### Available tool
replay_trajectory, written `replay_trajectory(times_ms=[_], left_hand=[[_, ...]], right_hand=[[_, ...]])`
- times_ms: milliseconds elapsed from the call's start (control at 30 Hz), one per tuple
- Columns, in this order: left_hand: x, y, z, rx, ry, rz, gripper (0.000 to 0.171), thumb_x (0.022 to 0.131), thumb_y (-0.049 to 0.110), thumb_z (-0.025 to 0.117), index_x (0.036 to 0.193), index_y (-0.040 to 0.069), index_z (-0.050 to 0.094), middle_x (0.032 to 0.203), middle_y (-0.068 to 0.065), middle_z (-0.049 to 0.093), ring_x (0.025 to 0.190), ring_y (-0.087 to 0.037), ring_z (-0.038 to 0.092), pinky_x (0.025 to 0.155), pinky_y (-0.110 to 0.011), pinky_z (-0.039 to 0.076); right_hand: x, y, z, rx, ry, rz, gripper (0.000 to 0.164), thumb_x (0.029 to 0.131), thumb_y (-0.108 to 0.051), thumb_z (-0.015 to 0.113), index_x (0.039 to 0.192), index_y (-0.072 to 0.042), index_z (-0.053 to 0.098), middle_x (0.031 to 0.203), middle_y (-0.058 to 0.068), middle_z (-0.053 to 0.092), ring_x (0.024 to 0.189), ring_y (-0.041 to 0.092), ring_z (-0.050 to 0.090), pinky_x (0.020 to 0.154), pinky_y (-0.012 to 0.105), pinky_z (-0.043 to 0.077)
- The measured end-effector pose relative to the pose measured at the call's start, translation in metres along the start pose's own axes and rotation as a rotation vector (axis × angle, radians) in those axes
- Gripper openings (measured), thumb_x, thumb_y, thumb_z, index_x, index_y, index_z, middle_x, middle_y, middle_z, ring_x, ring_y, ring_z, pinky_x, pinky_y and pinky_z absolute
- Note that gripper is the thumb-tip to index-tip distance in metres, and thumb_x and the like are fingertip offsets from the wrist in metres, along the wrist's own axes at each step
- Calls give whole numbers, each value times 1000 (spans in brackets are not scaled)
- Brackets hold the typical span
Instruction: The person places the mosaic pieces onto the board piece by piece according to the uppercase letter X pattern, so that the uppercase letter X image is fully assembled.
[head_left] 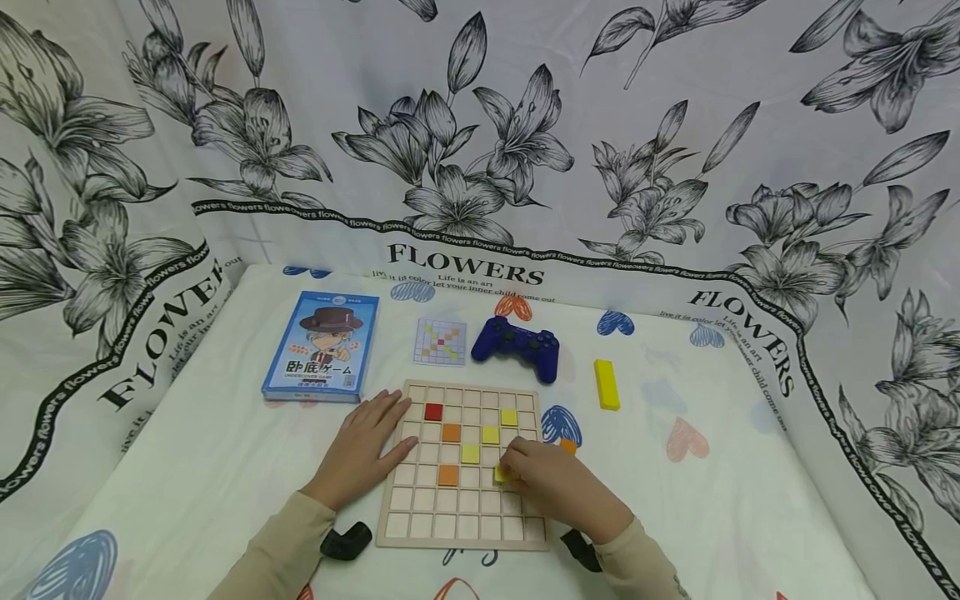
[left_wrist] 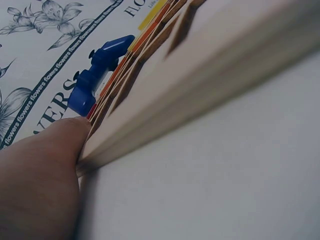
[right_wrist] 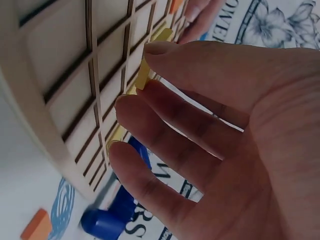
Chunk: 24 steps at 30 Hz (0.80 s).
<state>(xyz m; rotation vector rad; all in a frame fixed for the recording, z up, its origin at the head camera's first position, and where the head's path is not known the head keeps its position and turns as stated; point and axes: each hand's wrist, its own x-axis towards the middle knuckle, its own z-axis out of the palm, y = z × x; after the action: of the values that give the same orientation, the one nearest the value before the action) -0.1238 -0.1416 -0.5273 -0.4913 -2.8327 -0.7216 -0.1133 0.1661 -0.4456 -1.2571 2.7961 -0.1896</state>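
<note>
A wooden grid board [head_left: 461, 546] lies on the bed-like white cloth, with square tiles in some cells. My left hand [head_left: 360, 446] rests at the board's left edge, fingers stretched out; its thumb [left_wrist: 55, 145] touches the rim in the left wrist view. Over the right part of the grid, my right hand [head_left: 555, 475] pinches a yellow tile [right_wrist: 143, 75] between thumb and index finger, tilted against the cells. On the board sit a red tile [head_left: 433, 412], two orange tiles [head_left: 451, 432] and a diagonal of yellow tiles [head_left: 491, 435].
Behind the board lie a patterned card [head_left: 440, 342] and a blue game controller [head_left: 516, 346]. A blue game box [head_left: 322, 348] is at the back left. To the right are a yellow bar [head_left: 607, 384] and an orange piece [head_left: 568, 447], partly hidden by my right hand.
</note>
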Motion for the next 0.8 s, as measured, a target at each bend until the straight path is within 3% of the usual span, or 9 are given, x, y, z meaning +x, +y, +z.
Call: replay_trajectory(times_ms=[200, 500, 800], left_hand=[[1, 1, 0, 2, -6, 0, 65, 93, 52, 53, 146, 15, 41, 152, -7, 36, 143, -28, 27, 117, -49, 19], [0, 1, 0, -1, 12, 12, 66, 92, 50, 56, 145, 14, 42, 151, -8, 38, 142, -29, 28, 116, -49, 21], [0, 1, -2, 1, -25, -10, 66, 94, 54, 51, 147, 16, 39, 153, -6, 34, 144, -27, 24, 118, -48, 18]], right_hand=[[8, -6, 6, -27, -44, -20, 9, 92, -23, 65, 100, -19, 66, 93, -9, 59, 71, 3, 50, 68, 14, 51], [12, -9, 11, -62, -4, -44, 10, 93, -25, 64, 100, -18, 65, 94, -8, 60, 74, 4, 53, 69, 17, 52], [14, -9, 11, -65, -12, -42, 11, 92, -25, 65, 101, -18, 65, 98, -8, 61, 79, 4, 57, 73, 18, 53]])
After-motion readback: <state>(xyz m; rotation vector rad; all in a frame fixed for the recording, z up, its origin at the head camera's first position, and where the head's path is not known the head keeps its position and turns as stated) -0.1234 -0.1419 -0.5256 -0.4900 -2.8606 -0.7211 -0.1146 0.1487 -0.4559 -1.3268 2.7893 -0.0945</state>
